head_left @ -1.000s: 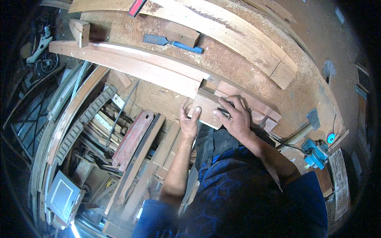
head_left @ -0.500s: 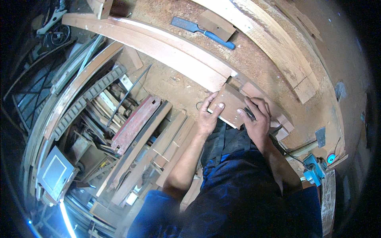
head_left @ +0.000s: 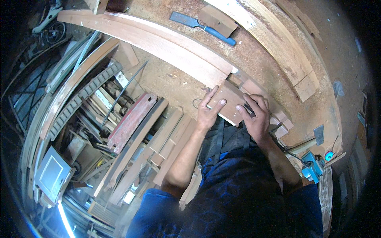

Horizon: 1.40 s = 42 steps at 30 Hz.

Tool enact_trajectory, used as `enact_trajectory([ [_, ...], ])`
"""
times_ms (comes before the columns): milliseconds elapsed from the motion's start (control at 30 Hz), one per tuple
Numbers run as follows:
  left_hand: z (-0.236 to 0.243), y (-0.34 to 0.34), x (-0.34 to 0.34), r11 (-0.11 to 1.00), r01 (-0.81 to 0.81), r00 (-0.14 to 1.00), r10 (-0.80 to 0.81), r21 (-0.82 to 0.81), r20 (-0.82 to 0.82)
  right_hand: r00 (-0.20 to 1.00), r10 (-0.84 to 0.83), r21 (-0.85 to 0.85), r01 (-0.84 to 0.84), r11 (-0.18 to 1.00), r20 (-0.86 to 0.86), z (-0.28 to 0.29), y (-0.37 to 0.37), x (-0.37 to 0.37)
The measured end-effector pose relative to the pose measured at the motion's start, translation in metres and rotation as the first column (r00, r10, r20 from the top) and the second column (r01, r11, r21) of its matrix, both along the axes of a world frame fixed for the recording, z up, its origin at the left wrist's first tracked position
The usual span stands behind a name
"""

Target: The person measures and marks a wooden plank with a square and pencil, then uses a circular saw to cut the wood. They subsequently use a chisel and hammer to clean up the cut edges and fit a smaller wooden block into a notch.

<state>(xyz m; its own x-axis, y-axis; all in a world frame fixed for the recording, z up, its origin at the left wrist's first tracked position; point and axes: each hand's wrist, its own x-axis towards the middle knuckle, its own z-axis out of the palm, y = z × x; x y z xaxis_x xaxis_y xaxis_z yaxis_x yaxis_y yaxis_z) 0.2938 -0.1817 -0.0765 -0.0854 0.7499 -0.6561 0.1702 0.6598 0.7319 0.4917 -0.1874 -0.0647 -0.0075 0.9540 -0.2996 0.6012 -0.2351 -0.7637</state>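
Note:
A short, flat wooden block [head_left: 231,98] is held in front of my body, close to the end of a long plank. My left hand [head_left: 207,113] grips its left side, thumb on the upper face. At the block's right side, my right hand [head_left: 258,119] has its fingers curled round a small black tool [head_left: 249,109], whose exact kind is mostly hidden by the fingers. The right thumb rests on the block's face.
Beyond the hands, the long plank [head_left: 170,49] lies on a dusty bench, with a blue-handled chisel [head_left: 216,34] touching a small wood piece [head_left: 219,20]. Stacked boards [head_left: 166,131] and a red-painted beam [head_left: 133,121] fill the left. A teal power tool [head_left: 312,166] sits at right.
My head view has shifted slightly. Both hands keep hold of the block, and the right fingers have moved a little over the black tool.

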Motion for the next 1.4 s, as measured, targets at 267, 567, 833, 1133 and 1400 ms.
enact_trajectory([
  [267,-0.004,-0.002,0.0,0.999,-0.046,0.998,0.046,-0.02,0.045,0.999,-0.024,-0.033,0.023,0.999,-0.029,-0.003,-0.002,0.001],
  [567,-0.027,-0.017,-0.002,0.998,-0.057,0.998,0.057,0.018,0.013,0.775,-0.533,-0.274,0.461,0.844,-0.34,-0.016,0.016,0.026],
  [833,-0.037,-0.021,-0.006,0.997,-0.04,0.997,0.035,0.066,0.068,0.558,-0.66,-0.648,0.263,0.715,-0.502,-0.047,0.037,0.036],
  [1133,-0.02,-0.009,-0.003,0.998,0.002,1.0,-0.002,0.063,0.002,0.699,-0.484,-0.526,0.18,0.832,-0.526,-0.055,0.027,0.03],
  [1400,-0.018,-0.009,-0.008,1.0,0.03,1.0,-0.03,0.002,-0.004,0.745,-0.449,-0.538,0.144,0.831,-0.494,-0.043,0.032,0.029],
])
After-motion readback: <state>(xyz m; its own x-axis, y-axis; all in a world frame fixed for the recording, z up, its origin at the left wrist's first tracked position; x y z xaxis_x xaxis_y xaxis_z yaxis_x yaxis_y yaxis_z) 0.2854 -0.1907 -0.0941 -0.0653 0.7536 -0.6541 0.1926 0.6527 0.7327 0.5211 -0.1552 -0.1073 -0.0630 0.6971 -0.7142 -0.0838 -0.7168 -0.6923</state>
